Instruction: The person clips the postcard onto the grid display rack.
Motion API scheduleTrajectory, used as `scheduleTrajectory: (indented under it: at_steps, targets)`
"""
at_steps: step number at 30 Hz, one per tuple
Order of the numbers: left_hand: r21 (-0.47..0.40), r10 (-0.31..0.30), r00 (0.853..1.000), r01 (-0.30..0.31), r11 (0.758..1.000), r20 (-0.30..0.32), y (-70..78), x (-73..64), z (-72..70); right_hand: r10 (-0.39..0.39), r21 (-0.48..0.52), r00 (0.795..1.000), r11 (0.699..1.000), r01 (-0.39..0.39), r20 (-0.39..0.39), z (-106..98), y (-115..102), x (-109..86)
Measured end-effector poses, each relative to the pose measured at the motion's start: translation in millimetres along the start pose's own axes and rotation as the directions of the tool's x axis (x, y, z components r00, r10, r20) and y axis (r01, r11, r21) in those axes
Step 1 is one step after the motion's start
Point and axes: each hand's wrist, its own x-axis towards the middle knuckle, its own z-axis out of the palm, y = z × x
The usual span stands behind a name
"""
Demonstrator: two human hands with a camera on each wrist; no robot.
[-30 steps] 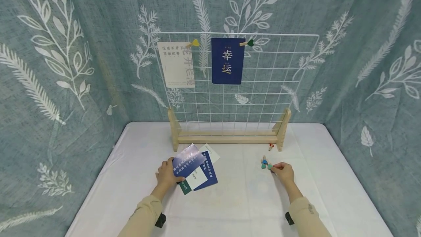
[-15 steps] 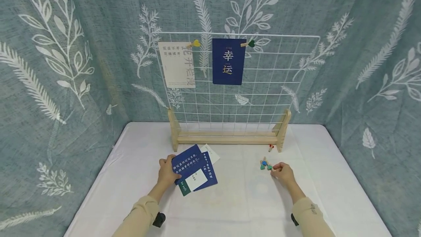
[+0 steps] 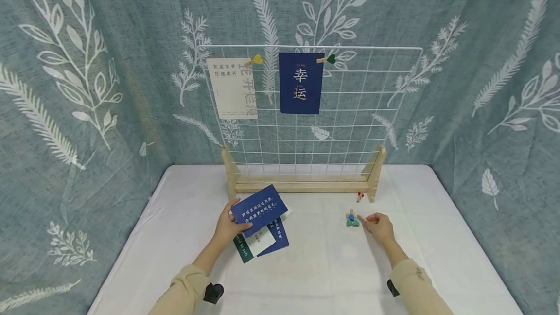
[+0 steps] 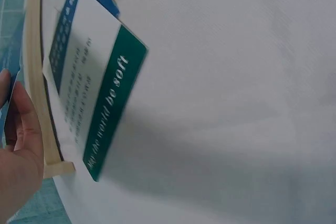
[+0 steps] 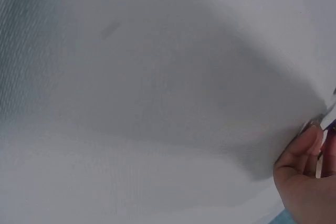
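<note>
A dark blue card point(image 3: 259, 210) with white lettering is gripped by my left hand point(image 3: 230, 225), thumb on its face, above other cards. Below it lie a white-and-green card point(image 4: 102, 85) reading "be soft" and another blue card point(image 3: 279, 237). My right hand point(image 3: 379, 227) pinches a small wooden clothespin point(image 3: 360, 217), its far part hidden by the fingers. Beside that hand lies a group of clothespins point(image 3: 352, 219) with green and blue hearts. In the right wrist view the right hand point(image 5: 307, 169) sits at the lower right edge, the pinched piece barely visible.
A white wire grid point(image 3: 341, 135) on a wooden stand point(image 3: 302, 187) stands at the back. A cream card point(image 3: 232, 89) and a blue card point(image 3: 300, 83) hang there from clothespins. A red-topped clothespin point(image 3: 360, 197) lies near the stand's right foot. Patterned curtains surround the white table point(image 3: 306, 276).
My left hand has lifted the top blue card off the pile, moving it up and right. My right hand has drawn slightly back from the clothespin group with one clothespin at its fingertips.
</note>
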Motion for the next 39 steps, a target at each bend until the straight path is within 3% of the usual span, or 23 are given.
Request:
scheduleTrajectory:
  at_steps: [4,12,18,26,30,39]
  targets:
    - [-0.066,-0.055,0.998,0.055,0.996,-0.005,10.2,2.9,5.8,0.024,0.032,0.999,0.999,-0.023,-0.023,-4.4,-12.1,-6.0]
    - [-0.095,-0.072,0.997,0.074,0.993,0.025,24.5,0.5,17.4,0.056,0.139,0.997,0.989,-0.047,-0.06,-6.7,-18.3,0.8]
    - [-0.092,-0.104,0.992,0.111,0.99,0.075,30.0,-0.8,27.3,0.06,0.343,0.997,0.938,-0.044,-0.038,-7.0,-28.0,1.3]
    - [-0.127,-0.107,0.985,0.124,0.984,0.134,31.4,-5.1,38.3,0.1,0.468,0.995,0.879,-0.093,0.01,-11.7,-32.9,-5.1]
    - [-0.124,-0.105,0.985,0.122,0.985,0.137,29.0,-8.4,40.6,0.111,0.47,0.994,0.877,-0.1,0.005,-11.4,-33.9,-7.2]
    - [-0.125,-0.093,0.984,0.113,0.986,0.154,26.5,-13.1,43.0,0.095,0.391,0.995,0.917,-0.074,-0.035,-8.8,-34.0,-8.3]
